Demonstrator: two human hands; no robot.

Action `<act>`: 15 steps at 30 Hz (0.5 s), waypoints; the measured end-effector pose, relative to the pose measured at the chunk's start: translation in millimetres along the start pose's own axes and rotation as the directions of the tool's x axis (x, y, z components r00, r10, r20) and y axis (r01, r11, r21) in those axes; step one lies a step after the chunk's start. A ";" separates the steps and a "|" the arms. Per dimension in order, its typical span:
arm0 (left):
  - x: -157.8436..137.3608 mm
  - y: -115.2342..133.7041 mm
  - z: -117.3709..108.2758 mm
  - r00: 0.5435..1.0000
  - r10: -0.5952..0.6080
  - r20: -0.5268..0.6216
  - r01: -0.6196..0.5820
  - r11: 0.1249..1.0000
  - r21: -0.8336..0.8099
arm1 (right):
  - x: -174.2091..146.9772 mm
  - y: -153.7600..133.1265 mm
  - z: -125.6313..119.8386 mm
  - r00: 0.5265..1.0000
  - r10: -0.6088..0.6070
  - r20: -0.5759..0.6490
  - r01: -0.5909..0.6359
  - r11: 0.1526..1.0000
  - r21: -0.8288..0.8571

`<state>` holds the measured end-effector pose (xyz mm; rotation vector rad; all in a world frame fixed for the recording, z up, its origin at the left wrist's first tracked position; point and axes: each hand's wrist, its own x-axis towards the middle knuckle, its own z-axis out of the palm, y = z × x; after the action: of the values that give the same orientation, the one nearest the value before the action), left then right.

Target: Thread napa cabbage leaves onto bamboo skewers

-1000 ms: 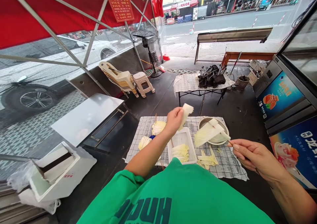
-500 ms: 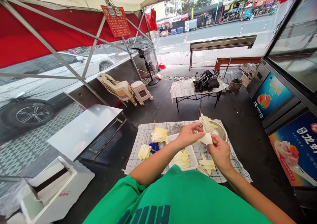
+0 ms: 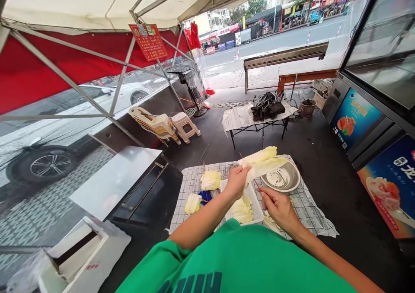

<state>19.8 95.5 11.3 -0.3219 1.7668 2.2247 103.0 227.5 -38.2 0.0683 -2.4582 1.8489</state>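
Observation:
My left hand [image 3: 238, 181] is closed around the stem end of pale yellow napa cabbage leaves [image 3: 262, 160], which stretch out to the right over a metal bowl [image 3: 293, 181]. Between the fingertips of my right hand [image 3: 279, 208] is the end of a thin wooden skewer [image 3: 256, 183]; its other end appears to show above the leaves. Below my hands, a white tray [image 3: 258, 211] holds more cabbage. Bundles of cabbage leaves on skewers [image 3: 210, 180] lie left of the tray, by a small blue object [image 3: 205, 196]. Some leaves beside the tray are partly hidden by my right arm.
A checked cloth [image 3: 316, 221] covers the worktable. Further off, a second table [image 3: 231, 119] carries black gear. Stacked plastic chairs [image 3: 152, 123] and a stool [image 3: 185, 126] stand left of it. At left are a white-topped table [image 3: 116, 176] and a foam box [image 3: 106, 258]; a display fridge [image 3: 356, 111] stands right.
My left hand has moved lower and now grips longer leaves reaching over the bowl. My right hand has gone from the cabbage piece to the skewer's end. The view has shifted slightly.

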 end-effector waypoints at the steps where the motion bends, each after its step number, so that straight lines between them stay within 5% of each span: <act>1: -1.6 -1.7 1.4 1.000 -0.013 0.007 0.013 1.000 -0.012 | -2.4 -0.3 0.5 1.000 -0.005 -0.015 0.005 1.000 -0.008; 15: -19.1 -5.5 10.8 0.983 -0.164 0.084 0.163 0.986 0.021 | -3.6 -5.5 -3.4 0.980 -0.080 -0.180 0.050 0.984 -0.169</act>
<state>39.6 105.6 15.4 -0.3504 1.6489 2.0798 107.1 229.2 -32.3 -0.0303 -2.4357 1.5450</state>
